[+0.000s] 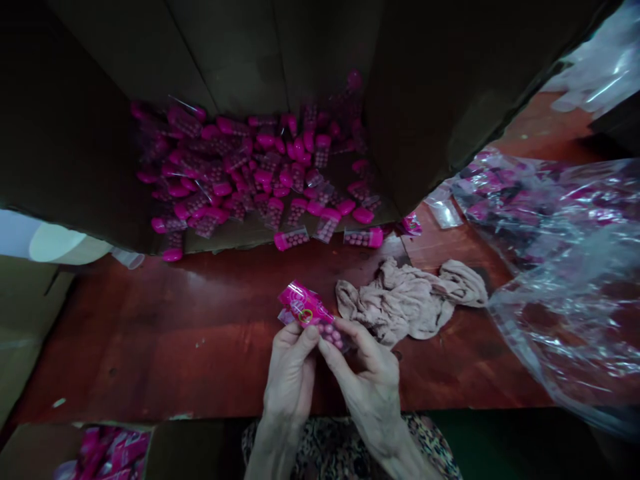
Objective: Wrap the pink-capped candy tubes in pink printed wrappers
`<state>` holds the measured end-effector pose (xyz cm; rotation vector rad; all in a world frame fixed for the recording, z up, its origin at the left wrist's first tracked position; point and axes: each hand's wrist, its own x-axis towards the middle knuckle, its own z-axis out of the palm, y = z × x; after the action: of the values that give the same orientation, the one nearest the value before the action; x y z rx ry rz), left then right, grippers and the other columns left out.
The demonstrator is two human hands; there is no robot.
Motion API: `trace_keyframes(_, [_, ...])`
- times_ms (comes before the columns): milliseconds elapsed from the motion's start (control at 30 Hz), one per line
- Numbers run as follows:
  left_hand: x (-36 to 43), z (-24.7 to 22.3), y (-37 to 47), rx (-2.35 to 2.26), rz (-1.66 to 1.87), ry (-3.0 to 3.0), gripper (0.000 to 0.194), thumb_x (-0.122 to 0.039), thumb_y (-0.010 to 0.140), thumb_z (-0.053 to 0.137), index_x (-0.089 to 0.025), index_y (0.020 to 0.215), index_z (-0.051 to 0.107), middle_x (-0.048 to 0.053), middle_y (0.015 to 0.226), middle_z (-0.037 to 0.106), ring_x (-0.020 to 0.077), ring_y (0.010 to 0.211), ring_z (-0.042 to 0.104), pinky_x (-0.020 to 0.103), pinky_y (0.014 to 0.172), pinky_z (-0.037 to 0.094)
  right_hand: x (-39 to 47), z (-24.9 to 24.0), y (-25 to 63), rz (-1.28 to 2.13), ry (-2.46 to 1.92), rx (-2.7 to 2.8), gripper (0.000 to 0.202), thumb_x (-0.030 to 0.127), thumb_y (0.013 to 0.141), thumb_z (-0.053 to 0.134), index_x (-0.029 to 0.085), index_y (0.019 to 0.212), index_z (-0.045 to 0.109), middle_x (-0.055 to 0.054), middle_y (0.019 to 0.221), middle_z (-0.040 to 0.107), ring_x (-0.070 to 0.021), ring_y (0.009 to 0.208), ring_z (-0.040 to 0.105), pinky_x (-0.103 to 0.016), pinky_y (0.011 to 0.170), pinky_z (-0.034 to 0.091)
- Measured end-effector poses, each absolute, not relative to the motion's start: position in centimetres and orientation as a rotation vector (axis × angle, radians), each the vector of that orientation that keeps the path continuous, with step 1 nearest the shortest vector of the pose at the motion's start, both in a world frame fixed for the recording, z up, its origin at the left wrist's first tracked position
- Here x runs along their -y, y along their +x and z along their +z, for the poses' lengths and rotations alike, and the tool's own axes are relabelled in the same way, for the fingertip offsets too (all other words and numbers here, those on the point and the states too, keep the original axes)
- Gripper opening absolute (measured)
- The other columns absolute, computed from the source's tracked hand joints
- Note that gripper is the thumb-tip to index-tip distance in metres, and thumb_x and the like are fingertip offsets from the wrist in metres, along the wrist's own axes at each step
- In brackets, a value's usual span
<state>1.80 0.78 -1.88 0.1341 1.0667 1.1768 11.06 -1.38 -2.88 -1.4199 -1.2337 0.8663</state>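
My left hand (291, 373) is closed, thumb and fingers pinching a shiny pink printed wrapper (299, 303) above the red tabletop. My right hand (373, 377) is closed around a small clear tube of pink balls (331, 335), whose lower part is hidden by the fingers. Wrapper and tube meet between both hands; whether the tube sits inside the wrapper I cannot tell. Just beyond the right hand lies a crumpled beige cloth (410, 300). Farther back, many pink-capped tubes (260, 170) of the same balls are heaped in a cardboard box lying open towards me.
The tall cardboard box (430, 113) covers the table's back. On the right, a large clear plastic bag (560, 280) holds pink-coloured pieces. Below at left, a carton contains pink wrappers (117, 453). A white round container (63, 245) stands at the far left. The red table's front edge (480, 407) is close.
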Motion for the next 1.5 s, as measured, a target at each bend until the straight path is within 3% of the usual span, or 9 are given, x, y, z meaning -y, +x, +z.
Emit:
trace_keyframes(133, [-1.1, -1.6, 0.7, -1.085, 1.185, 0.164, 0.018, -0.026, 0.062, 0.076, -0.014, 0.073, 0.07, 0.002, 0.066, 0.067, 0.0096, 0.06, 0.057, 0.024, 0.067, 0.047, 1.3, -2.8, 11.3, 1.217, -1.307, 1.164, 0.048, 0.017, 0.073, 0.068, 0.023, 0.119, 0.056, -0.004, 0.101, 0.068, -0.0182, 0.086, 0.066, -0.028, 0.077, 0.056])
trace_keyframes(233, [-1.2, -1.3, 0.2, -1.063, 1.123, 0.204, 0.014, -0.025, 0.064, 0.074, -0.013, 0.07, 0.07, 0.002, 0.061, 0.066, 0.0079, 0.055, 0.055, 0.02, 0.06, 0.046, 1.2, -2.9, 11.7, 1.366, -1.217, 1.113, 0.061, 0.016, 0.071, 0.069, 0.027, 0.128, 0.048, -0.001, 0.096, 0.07, -0.016, 0.08, 0.067, -0.027, 0.073, 0.057])
trace_keyframes(400, [-0.8, -0.9, 0.7, -1.051, 1.049, 0.258, 0.013, -0.022, 0.059, 0.077, -0.013, 0.066, 0.07, 0.001, 0.054, 0.064, 0.007, 0.05, 0.054, 0.017, 0.053, 0.044, 1.2, -3.2, 12.1, 1.237, -1.326, 1.092, 0.049, 0.018, 0.064, 0.076, 0.027, 0.111, 0.064, 0.0, 0.094, 0.071, -0.0161, 0.075, 0.067, -0.026, 0.072, 0.057])
trace_keyframes(533, [-0.4, -0.8, 0.7, -1.08, 1.017, 0.28, 0.014, -0.02, 0.058, 0.077, -0.013, 0.068, 0.071, 0.002, 0.058, 0.066, 0.0075, 0.053, 0.056, 0.018, 0.055, 0.045, 1.0, -2.8, 12.0, 1.264, -1.296, 0.988, 0.036, 0.013, 0.06, 0.076, 0.025, 0.093, 0.071, 0.004, 0.068, 0.071, -0.0108, 0.055, 0.064, -0.017, 0.054, 0.055])
trace_keyframes(667, [-0.1, -0.9, 0.6, -1.069, 0.986, 0.307, 0.014, -0.021, 0.059, 0.077, -0.013, 0.068, 0.07, 0.001, 0.058, 0.066, 0.0079, 0.049, 0.054, 0.019, 0.051, 0.044, 0.7, -2.4, 11.9, 1.384, -1.23, 0.844, 0.025, 0.01, 0.059, 0.074, 0.021, 0.081, 0.071, 0.005, 0.057, 0.067, -0.0087, 0.043, 0.061, -0.014, 0.043, 0.052])
trace_keyframes(1000, [0.3, -1.2, 0.5, -1.043, 0.952, 0.319, 0.015, -0.023, 0.06, 0.075, -0.012, 0.066, 0.068, 0.004, 0.06, 0.066, 0.0112, 0.053, 0.053, 0.023, 0.052, 0.043, 0.9, -3.3, 11.9, 1.38, -1.266, 0.901, 0.017, 0.02, 0.062, 0.075, 0.016, 0.078, 0.068, 0.002, 0.053, 0.065, -0.0108, 0.037, 0.058, -0.018, 0.036, 0.052])
trace_keyframes(1267, [1.0, -1.3, -0.9, -1.084, 0.948, 0.314, 0.016, -0.023, 0.06, 0.074, -0.012, 0.071, 0.07, 0.006, 0.063, 0.067, 0.0141, 0.057, 0.057, 0.027, 0.058, 0.045, 1.4, -4.6, 10.9, 1.161, -1.217, 1.191, 0.015, 0.025, 0.07, 0.071, 0.017, 0.082, 0.068, 0.005, 0.048, 0.058, -0.0083, 0.033, 0.053, -0.016, 0.033, 0.045])
trace_keyframes(1500, [2.3, -0.7, -1.1, -1.115, 0.957, 0.332, 0.016, -0.02, 0.062, 0.073, -0.012, 0.075, 0.071, 0.004, 0.064, 0.067, 0.0126, 0.06, 0.057, 0.026, 0.066, 0.046, 1.8, -4.6, 10.7, 0.931, -1.159, 1.389, 0.015, 0.031, 0.076, 0.066, 0.016, 0.08, 0.067, 0.002, 0.053, 0.063, -0.0073, 0.032, 0.05, -0.016, 0.032, 0.04])
